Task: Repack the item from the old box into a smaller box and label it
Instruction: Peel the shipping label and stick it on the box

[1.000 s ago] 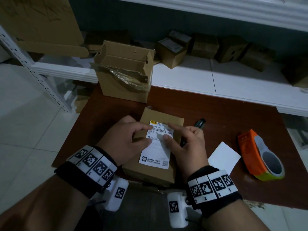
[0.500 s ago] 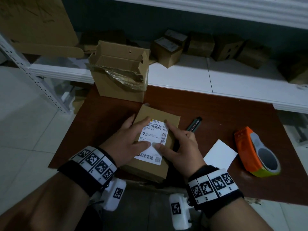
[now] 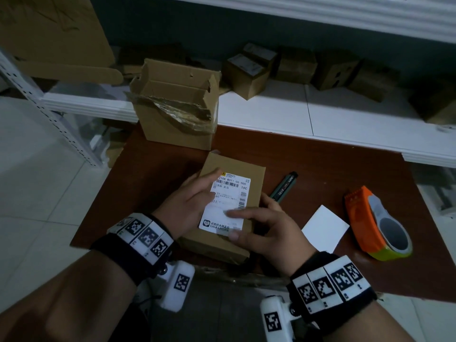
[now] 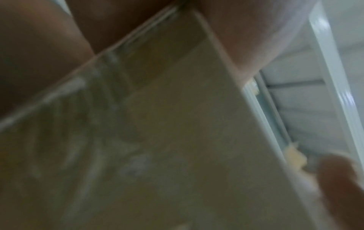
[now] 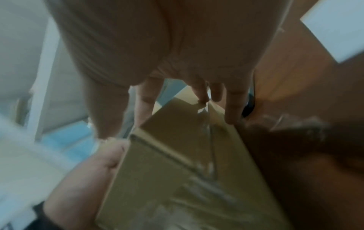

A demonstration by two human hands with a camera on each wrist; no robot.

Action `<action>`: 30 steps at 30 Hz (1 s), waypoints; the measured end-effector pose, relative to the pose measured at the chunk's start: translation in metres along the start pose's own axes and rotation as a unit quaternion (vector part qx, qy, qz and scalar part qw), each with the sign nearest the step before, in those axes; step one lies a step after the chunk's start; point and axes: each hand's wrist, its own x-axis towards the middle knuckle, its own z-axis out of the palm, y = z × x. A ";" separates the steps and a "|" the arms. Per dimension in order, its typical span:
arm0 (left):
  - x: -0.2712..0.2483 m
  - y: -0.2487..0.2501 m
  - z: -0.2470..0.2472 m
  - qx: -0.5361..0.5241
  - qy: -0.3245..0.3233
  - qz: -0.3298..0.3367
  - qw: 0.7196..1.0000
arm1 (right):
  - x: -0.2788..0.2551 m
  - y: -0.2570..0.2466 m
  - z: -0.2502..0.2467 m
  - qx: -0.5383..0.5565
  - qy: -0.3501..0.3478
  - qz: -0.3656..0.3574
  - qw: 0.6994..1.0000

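The small brown box (image 3: 234,166) lies shut on the dark red table (image 3: 320,169), and a white shipping label (image 3: 232,196) is stuck on its top. My left hand (image 3: 195,201) rests flat on the box's left side, its straight fingers reaching the label's left edge. My right hand (image 3: 261,225) presses straight fingers across the label's lower part and is blurred by motion. The old box (image 3: 170,129) stands open behind, with torn tape hanging at its front. In the right wrist view, fingers (image 5: 232,112) stretch over the small box (image 5: 177,155).
A dark pen (image 3: 283,187) lies right of the small box. A white backing sheet (image 3: 325,228) and an orange tape dispenser (image 3: 370,225) sit farther right. Several small cartons (image 3: 249,75) line the white shelf (image 3: 345,114) behind. The table's near edge is at my wrists.
My right hand has slid from the label's top down to its lower part. My left hand has flattened along the label's left side.
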 end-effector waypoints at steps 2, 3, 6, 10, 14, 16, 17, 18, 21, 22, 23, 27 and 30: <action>0.001 0.004 -0.002 -0.009 -0.017 -0.017 1.000 | 0.002 0.000 0.001 0.053 0.040 0.000 0.998; 0.002 0.005 -0.004 -0.008 -0.024 -0.028 0.999 | 0.004 0.000 0.002 0.048 0.055 -0.001 0.997; 0.001 0.005 -0.009 0.015 -0.066 -0.047 0.997 | 0.012 0.004 0.006 -0.029 0.056 0.025 0.998; 0.000 -0.005 -0.018 0.079 -0.126 -0.036 0.988 | 0.015 0.002 0.007 -0.078 0.050 0.032 0.995; 0.001 -0.010 -0.022 0.065 -0.157 -0.023 0.985 | 0.014 -0.002 0.002 -0.046 0.053 0.025 0.997; 0.002 -0.011 -0.022 0.064 -0.154 -0.012 0.986 | 0.014 -0.002 0.002 -0.015 0.060 0.017 0.998; 0.002 -0.011 -0.022 0.058 -0.153 -0.012 0.986 | 0.013 -0.002 0.002 -0.007 0.062 0.018 0.998; 0.002 -0.011 -0.021 0.055 -0.154 -0.015 0.987 | 0.014 -0.001 0.003 -0.010 0.062 0.022 0.998; 0.002 -0.014 -0.020 0.066 -0.144 -0.007 0.987 | 0.015 0.002 0.006 -0.071 0.044 0.030 0.996; 0.003 -0.014 -0.020 0.067 -0.142 -0.004 0.988 | 0.016 0.002 0.008 -0.090 0.040 0.030 0.995; 0.003 -0.015 -0.019 0.068 -0.141 -0.003 0.988 | 0.016 0.002 0.009 -0.101 0.038 0.030 0.994; 0.003 -0.015 -0.017 0.076 -0.133 -0.011 0.988 | 0.017 0.000 0.009 -0.088 0.046 0.026 0.995; 0.001 -0.011 -0.014 0.076 -0.125 -0.018 0.989 | 0.019 -0.001 0.007 -0.076 0.094 0.023 0.992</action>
